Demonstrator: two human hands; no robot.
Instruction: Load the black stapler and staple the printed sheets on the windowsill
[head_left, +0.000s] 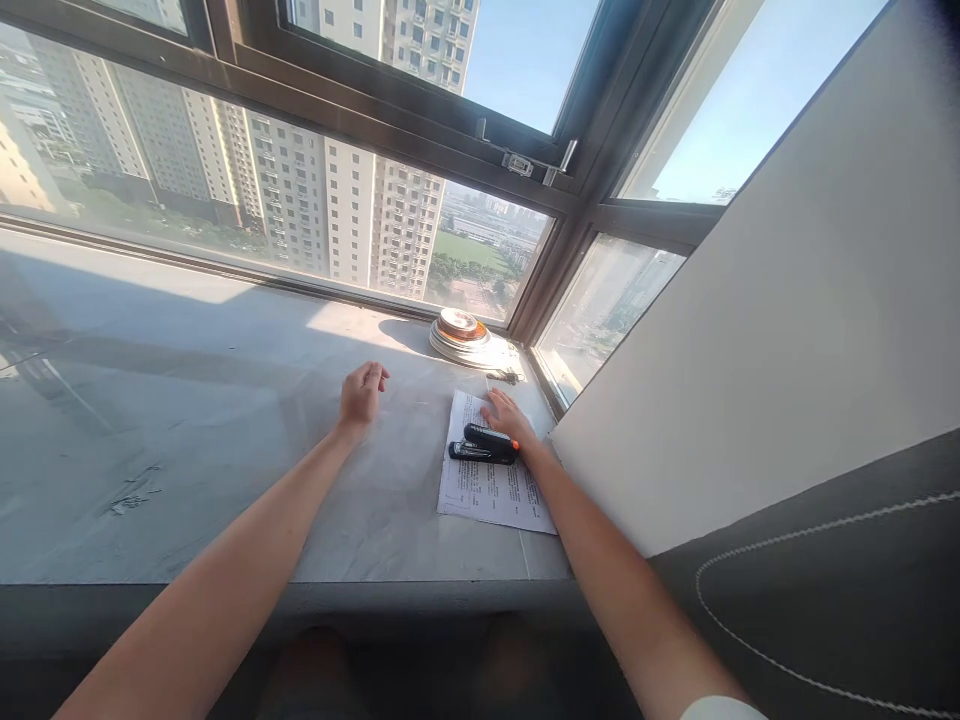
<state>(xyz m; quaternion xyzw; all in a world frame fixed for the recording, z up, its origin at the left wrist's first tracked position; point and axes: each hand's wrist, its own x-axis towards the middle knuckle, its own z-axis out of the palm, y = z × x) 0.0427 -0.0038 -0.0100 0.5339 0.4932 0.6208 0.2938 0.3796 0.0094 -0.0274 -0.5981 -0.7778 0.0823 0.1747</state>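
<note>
My left hand (362, 392) rests on the grey sill in a loose fist, with its fingers curled in and no object showing in them. To its right, printed paper sheets (480, 500) lie flat on the sill. My right hand (508, 415) lies on the upper right part of the paper, palm down with its fingers stretched out. A black stapler (484, 445) with an orange end lies on its side on the sheets, close by my right wrist. Its jaw end points left.
A stack of round plates or lids (461, 335) stands by the window corner, with a small dark item (504, 377) in front. A white slanted wall panel (765, 300) closes off the right side. A beaded cord (739, 620) hangs at lower right. The sill's front edge (390, 582) runs below my forearms.
</note>
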